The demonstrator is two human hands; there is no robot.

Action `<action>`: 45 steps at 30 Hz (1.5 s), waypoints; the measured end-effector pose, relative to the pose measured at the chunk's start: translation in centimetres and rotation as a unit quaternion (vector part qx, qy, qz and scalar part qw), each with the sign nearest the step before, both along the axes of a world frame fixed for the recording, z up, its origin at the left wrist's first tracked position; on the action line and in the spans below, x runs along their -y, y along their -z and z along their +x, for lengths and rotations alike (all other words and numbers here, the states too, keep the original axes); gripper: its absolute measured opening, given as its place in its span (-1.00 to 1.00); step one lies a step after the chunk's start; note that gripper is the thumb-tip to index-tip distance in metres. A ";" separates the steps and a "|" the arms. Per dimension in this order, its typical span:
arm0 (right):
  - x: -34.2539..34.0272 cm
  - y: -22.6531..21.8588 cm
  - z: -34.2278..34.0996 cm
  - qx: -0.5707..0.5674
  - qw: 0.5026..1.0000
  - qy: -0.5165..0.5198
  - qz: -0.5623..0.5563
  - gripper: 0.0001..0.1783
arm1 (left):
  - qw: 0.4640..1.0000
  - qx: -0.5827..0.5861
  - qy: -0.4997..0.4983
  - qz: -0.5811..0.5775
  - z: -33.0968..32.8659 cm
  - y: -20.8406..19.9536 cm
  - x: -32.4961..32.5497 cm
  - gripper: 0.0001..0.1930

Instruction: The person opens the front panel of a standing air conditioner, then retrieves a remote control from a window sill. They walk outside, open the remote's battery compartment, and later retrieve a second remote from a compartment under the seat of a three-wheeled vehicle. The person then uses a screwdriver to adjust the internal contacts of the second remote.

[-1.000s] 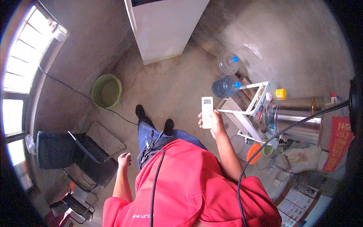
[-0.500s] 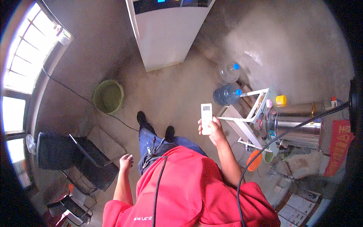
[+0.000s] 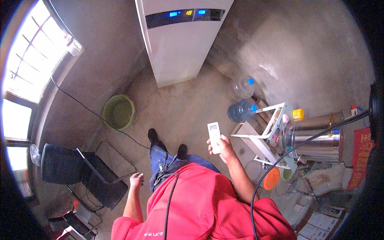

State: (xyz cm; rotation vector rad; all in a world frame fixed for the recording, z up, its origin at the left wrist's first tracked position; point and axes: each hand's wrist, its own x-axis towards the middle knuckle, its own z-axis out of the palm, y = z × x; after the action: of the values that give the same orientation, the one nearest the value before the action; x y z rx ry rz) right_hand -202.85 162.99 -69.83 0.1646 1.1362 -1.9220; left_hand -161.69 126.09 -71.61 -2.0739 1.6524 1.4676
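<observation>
Your right hand (image 3: 226, 149): grasping white remote control (image 3: 214, 136) | Your left hand (image 3: 137, 180): released, fingers loosely curled, near the black chair (image 3: 105, 187)

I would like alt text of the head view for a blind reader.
The person's right hand holds a white remote; the left hand hangs empty beside a black chair. Ahead stand a tall white machine with lit display and a green tub.
</observation>
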 end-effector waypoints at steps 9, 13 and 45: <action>0.4 0.1 0.3 -0.013 1.000 0.004 0.011 -0.70 | 1.000 -0.002 0.019 -0.009 0.2 0.2 -0.4 -0.58; 0.5 -0.1 0.4 -0.025 1.000 0.006 0.013 -0.70 | 1.000 0.019 0.004 -0.013 0.3 0.3 -0.5 -0.58; 1.0 -2.6 -0.6 -0.071 0.997 -0.013 0.013 -0.71 | 0.999 -0.036 -0.007 0.029 0.0 0.5 0.3 -0.64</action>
State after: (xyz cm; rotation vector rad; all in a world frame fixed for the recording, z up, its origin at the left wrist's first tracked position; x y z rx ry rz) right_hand -203.43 161.97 -67.24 0.0269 1.2514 -1.9213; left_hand -161.68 125.78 -72.12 -2.0291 1.6035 1.5918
